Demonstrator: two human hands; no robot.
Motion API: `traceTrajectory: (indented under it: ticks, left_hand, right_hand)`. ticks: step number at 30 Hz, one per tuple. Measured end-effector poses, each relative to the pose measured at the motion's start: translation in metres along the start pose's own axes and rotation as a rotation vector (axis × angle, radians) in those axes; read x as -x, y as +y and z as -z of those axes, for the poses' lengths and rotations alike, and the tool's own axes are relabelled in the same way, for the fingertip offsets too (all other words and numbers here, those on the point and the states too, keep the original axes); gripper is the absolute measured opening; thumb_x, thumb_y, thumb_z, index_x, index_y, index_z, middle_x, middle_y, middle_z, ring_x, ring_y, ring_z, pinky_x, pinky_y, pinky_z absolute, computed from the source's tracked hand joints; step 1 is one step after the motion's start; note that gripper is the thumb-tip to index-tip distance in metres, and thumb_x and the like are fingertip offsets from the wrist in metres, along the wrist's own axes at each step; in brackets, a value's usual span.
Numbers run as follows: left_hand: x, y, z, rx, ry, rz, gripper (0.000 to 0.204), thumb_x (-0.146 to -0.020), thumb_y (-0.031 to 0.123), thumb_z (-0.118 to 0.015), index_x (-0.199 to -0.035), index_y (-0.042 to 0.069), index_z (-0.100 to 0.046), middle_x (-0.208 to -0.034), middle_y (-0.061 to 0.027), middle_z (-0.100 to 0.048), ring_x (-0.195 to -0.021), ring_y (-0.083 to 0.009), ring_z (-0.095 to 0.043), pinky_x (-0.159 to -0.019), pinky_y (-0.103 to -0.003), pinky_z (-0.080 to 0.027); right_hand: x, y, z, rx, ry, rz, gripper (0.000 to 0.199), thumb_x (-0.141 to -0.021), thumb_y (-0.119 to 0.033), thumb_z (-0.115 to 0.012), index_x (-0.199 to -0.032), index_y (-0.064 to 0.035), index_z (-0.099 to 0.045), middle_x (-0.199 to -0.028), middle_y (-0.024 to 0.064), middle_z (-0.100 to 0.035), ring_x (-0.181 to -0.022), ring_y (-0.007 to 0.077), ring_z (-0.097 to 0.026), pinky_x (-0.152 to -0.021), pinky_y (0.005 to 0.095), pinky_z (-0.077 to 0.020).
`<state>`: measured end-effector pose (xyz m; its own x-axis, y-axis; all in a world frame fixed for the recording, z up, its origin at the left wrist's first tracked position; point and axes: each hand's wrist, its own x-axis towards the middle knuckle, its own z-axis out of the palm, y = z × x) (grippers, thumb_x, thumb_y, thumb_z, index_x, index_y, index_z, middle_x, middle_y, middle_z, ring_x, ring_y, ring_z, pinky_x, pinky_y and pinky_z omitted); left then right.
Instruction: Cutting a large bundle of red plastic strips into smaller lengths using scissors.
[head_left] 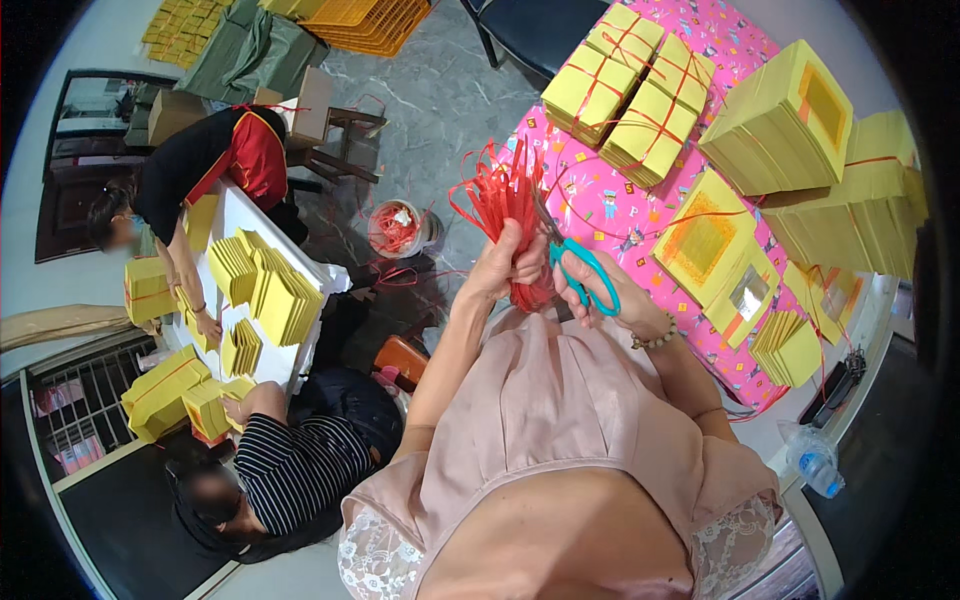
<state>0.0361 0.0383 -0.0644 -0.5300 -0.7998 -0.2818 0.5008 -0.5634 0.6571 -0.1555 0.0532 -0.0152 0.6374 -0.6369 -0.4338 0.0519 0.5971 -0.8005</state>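
Observation:
My left hand [506, 262] is closed round a thick bundle of red plastic ribbon [508, 195], whose looped and cut ends fan out above the fist and hang a little below it. In my right hand [625, 290] is a pair of scissors [590, 272] with teal handles. Its blades point up beside the bundle, against or just behind the strands; how far apart they stand is hard to make out. Close by on the right, tied stacks of yellow paper [650, 125] sit on a pink patterned tablecloth [600, 205].
Taller yellow paper stacks [770, 120] and loose sheets [700, 245] lie farther right, with a plastic bottle [820, 470] near the table's corner. A bucket of red scraps [395, 228] stands on the floor. Two people work at a white table [290, 350] on the left. An orange crate [360, 22] is behind.

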Motion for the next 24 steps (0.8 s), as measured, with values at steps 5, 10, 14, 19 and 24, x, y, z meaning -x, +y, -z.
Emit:
traceTrajectory:
  ticks: [5,10,14,19,24]
  left_hand:
    - [-0.002,0.001,0.003,-0.034,-0.037,0.005,0.061,-0.082,0.067,-0.04,-0.06,0.011,-0.04,-0.048,0.0058,-0.03,-0.038,-0.0044,-0.023,-0.037,-0.021,-0.017]
    - [-0.001,0.0,-0.004,-0.117,0.141,0.044,0.064,-0.082,0.069,-0.034,-0.078,0.008,-0.05,-0.048,0.006,-0.028,-0.038,-0.0037,-0.021,-0.037,-0.02,-0.015]
    - [-0.002,0.003,-0.006,-0.11,0.129,0.059,0.064,-0.082,0.07,-0.035,-0.053,0.012,-0.035,-0.045,0.0054,-0.028,-0.036,-0.0049,-0.023,-0.035,-0.021,-0.015]
    - [-0.001,0.007,-0.011,-0.023,0.082,0.055,0.067,-0.083,0.071,-0.03,-0.053,0.012,-0.036,-0.045,0.0057,-0.028,-0.034,-0.0041,-0.022,-0.034,-0.02,-0.014]
    - [-0.001,0.004,-0.005,-0.021,0.03,0.049,0.066,-0.083,0.071,-0.03,-0.058,0.011,-0.039,-0.045,0.0054,-0.029,-0.034,-0.0038,-0.022,-0.033,-0.02,-0.015]
  right_hand:
    - [0.005,0.003,-0.003,-0.072,-0.031,0.061,0.045,-0.088,-0.051,-0.049,-0.079,-0.007,-0.052,-0.057,-0.0033,-0.045,-0.047,0.0042,-0.047,-0.042,0.0189,-0.041]
    - [0.002,0.003,-0.004,-0.095,-0.136,0.007,0.043,-0.088,-0.047,-0.053,-0.079,-0.0057,-0.052,-0.058,-0.0033,-0.046,-0.045,0.0047,-0.046,-0.042,0.0195,-0.0418]
    - [0.001,-0.008,-0.008,-0.052,-0.066,-0.004,0.044,-0.09,-0.048,-0.048,-0.08,-0.0053,-0.051,-0.058,-0.0028,-0.045,-0.046,0.005,-0.046,-0.041,0.019,-0.041]
    - [0.0,-0.004,-0.005,-0.029,-0.089,0.002,0.047,-0.091,-0.051,-0.043,-0.081,-0.0048,-0.05,-0.059,-0.0021,-0.046,-0.048,0.0053,-0.046,-0.042,0.0192,-0.0417]
    - [0.001,-0.007,-0.005,-0.031,-0.094,-0.002,0.051,-0.088,-0.056,-0.044,-0.081,-0.0053,-0.05,-0.06,-0.0023,-0.046,-0.051,0.0053,-0.047,-0.043,0.0196,-0.0411]
